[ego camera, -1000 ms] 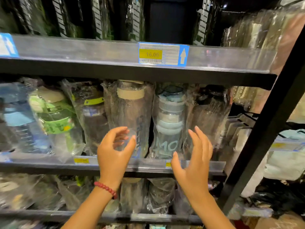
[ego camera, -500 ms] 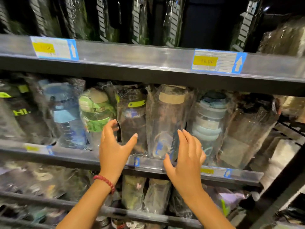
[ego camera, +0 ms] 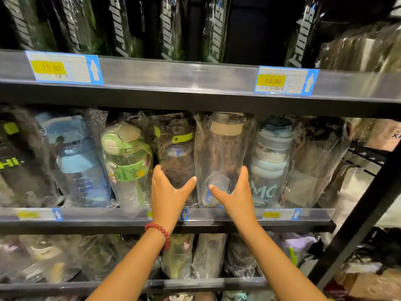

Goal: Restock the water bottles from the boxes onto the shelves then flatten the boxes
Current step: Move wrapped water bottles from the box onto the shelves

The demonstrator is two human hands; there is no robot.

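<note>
We have both hands up at the middle black metal shelf [ego camera: 217, 222], where the plastic-wrapped bottles stand in a tight row behind the clear price rail. Our left hand [ego camera: 168, 192], the one with the red bead bracelet [ego camera: 160, 232] at its wrist, cups the lower part of the dark smoky bottle with the yellow-green band [ego camera: 176, 153], thumb on its right side and fingers curled round its left. Our right hand [ego camera: 235, 192] wraps the clear tall bottle with the tan collar [ego camera: 225, 148] next to it, thumb across the front and fingers behind its right edge.

The 2 bottles touch each other, so holding each low down looks to us like squaring them upright and snug in the row, faces forward. To their left stands the green-lidded clear bottle [ego camera: 128, 161]; to their right, the grey-blue banded bottle [ego camera: 271, 161]. Above hang 2 price tags, 19.00 [ego camera: 63, 68] and 16.00 [ego camera: 286, 80]. No box shows here.
</note>
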